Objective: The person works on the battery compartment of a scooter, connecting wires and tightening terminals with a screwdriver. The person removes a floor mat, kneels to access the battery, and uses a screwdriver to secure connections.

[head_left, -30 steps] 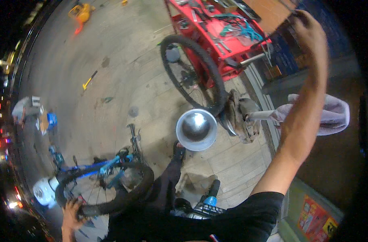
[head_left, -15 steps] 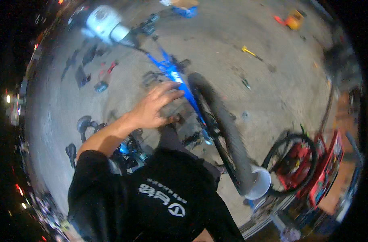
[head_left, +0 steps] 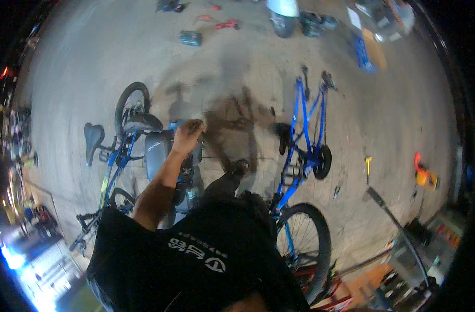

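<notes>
My left hand [head_left: 188,136], fingers curled, hangs over a dark scooter [head_left: 158,155]; whether it holds anything is hidden. My right hand [head_left: 425,286], dim at the lower right edge, is closed round a long black rod-like tool [head_left: 396,222], angled toward the upper left. A blue bicycle [head_left: 313,156] lies to the right of my legs, its large wheel [head_left: 318,236] near my body. A blue and yellow bicycle [head_left: 112,174] with a black saddle [head_left: 94,138] lies beyond the scooter on the left.
Red tools [head_left: 227,25], a dark case [head_left: 190,38], a white container [head_left: 282,9] and a cardboard box [head_left: 375,52] lie at the far side. A yellow hammer [head_left: 368,169] and an orange-yellow tool [head_left: 427,178] lie on the right. Bright lights glow lower left.
The view has swung sharply from the red tool cart toward the open floor. My left hand has moved from the tyre and blue frame to above the scooter. The cart is now mostly hidden.
</notes>
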A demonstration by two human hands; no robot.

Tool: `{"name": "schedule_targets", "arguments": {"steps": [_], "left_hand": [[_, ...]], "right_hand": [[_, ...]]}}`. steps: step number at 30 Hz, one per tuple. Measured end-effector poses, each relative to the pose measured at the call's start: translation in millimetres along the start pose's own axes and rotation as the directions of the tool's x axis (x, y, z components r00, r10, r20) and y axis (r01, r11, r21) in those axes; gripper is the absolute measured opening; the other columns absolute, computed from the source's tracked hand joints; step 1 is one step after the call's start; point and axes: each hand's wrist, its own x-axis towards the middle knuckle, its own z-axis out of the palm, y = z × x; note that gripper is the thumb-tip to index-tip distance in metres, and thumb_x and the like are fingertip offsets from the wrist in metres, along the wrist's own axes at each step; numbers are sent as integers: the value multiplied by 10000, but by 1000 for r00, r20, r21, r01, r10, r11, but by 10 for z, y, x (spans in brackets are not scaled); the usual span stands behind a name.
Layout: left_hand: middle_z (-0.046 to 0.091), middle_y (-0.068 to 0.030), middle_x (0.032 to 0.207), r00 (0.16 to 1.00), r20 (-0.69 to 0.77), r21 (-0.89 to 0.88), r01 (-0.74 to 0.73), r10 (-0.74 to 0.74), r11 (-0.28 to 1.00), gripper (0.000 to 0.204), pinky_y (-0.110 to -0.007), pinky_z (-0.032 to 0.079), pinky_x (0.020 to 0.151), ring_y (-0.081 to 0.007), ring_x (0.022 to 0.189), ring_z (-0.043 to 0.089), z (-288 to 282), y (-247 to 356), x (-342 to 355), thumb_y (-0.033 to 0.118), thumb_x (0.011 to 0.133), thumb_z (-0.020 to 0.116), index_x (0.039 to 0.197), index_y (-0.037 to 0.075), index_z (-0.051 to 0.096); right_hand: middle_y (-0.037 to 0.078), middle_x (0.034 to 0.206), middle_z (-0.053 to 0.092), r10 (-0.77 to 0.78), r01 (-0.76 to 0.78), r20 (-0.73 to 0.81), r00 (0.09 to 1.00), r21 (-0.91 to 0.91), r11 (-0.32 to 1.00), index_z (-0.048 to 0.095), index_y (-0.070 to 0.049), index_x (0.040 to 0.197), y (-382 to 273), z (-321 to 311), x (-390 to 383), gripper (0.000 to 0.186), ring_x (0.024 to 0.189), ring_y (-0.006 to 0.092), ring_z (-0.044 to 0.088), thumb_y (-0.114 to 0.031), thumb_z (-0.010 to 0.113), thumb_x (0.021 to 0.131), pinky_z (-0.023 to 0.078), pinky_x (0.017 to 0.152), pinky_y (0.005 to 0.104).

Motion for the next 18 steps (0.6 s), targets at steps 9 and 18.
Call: {"name": "schedule_targets", "arguments": {"steps": [9,18], "left_hand": [[668,-112,990,993,-64,-224,87,-104,971,325,-285,489,784,-166,891,626,-704,728,632,186,904,646,1107,-64,598],[672,-82,977,954,-41,25,297,-296,954,334,-334,467,779,-175,836,586,-1068,357,3670,265,931,574,1112,-12,626]], "right_hand": [[56,989,593,-282,98,531,799,348,932,549,-33,1095,512,2884,459,243,803,141,504,-225,586,952,395,700,266],[58,993,619,-126,-190,798,590,289,938,558,-13,1118,-478,6817,377,207,819,124,537,-59,602,921,457,707,245]]}}
